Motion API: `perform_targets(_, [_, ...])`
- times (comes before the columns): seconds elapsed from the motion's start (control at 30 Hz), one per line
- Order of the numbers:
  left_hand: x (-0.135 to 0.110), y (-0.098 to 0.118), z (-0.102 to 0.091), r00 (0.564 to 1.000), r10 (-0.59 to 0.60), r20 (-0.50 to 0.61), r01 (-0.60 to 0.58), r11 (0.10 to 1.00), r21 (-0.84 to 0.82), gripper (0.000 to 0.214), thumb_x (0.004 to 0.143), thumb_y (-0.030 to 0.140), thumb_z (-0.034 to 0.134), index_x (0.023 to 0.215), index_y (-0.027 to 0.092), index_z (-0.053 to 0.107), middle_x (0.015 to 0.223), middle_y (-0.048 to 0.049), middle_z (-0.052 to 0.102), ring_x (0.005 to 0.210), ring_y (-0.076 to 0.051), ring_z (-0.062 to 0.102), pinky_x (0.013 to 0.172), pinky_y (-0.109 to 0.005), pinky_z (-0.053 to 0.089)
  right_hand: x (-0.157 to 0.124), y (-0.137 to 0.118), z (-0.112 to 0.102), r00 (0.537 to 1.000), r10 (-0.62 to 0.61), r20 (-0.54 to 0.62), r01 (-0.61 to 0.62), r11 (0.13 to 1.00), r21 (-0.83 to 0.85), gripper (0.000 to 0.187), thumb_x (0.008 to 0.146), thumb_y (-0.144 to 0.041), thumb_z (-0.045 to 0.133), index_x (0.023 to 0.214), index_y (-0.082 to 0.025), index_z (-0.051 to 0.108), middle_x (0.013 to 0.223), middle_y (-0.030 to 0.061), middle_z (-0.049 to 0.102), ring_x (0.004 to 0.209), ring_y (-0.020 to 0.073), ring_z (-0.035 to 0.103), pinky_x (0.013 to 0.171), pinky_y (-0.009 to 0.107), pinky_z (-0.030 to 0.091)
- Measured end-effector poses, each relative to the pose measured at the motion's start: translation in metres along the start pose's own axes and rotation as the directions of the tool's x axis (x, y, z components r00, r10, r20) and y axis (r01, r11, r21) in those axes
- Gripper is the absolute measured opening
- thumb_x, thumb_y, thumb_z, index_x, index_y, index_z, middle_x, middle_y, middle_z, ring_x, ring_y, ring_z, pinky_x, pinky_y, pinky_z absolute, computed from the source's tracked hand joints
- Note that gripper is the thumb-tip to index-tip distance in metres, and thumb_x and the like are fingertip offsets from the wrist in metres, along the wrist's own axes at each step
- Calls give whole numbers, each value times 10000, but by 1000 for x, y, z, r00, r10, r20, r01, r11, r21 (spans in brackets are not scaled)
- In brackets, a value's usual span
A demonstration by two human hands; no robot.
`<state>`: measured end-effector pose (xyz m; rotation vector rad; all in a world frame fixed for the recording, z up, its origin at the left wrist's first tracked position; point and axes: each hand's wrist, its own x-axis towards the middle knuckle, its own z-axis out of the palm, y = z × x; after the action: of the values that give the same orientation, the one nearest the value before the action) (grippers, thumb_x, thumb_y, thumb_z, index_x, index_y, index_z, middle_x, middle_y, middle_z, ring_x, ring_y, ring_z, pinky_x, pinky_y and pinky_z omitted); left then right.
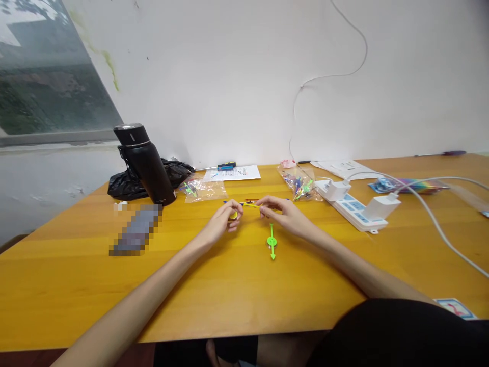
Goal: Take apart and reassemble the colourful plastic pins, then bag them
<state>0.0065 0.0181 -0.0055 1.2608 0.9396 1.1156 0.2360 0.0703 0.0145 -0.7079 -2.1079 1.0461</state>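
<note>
The grip of the left hand (224, 219) is closed around a yellow disc (233, 216), which is tucked inside the curled fingers and only partly shown. Just right of it, in the gap between the two hands, a thin yellow strip (252, 206) is seen, its right end near the fingertips of the right hand; whether it is joined to the disc cannot be told. Below that gap, a green arrow (272, 241) is left lying on the table (229, 290), pointed toward the person and touched by neither hand. By the right hand (284, 215) the fingers are bent inward, but whether they are pinched on the strip or held slightly apart cannot be told. The step in hand is judged to be the handling of small yellow parts; for the next move, a steady left hold and fine fingertip placing by the right are probably called for.
</note>
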Motion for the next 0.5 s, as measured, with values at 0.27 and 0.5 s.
perform_targets(0.27, [-6,4,-1,978,193,-80,-144,901,410,305,945,521,579,985,219,581,921,-6,567,730,-127,469,612,-227,376,-1,-1,1,998,-57,4,57,995,-77,193,981,-383,598,1059,-208,622,927,57,762,935,219,717,885,364,521])
perform_targets(0.5, [-6,9,-4,951,305,-55,-223,797,561,274,984,462,545,965,201,628,950,-19,622,878,-171,536,742,-266,381,-2,-2,1,999,-34,-27,30,991,-130,228,998,-392,566,1128,-220,639,960,49,759,955,218,701,875,358,497])
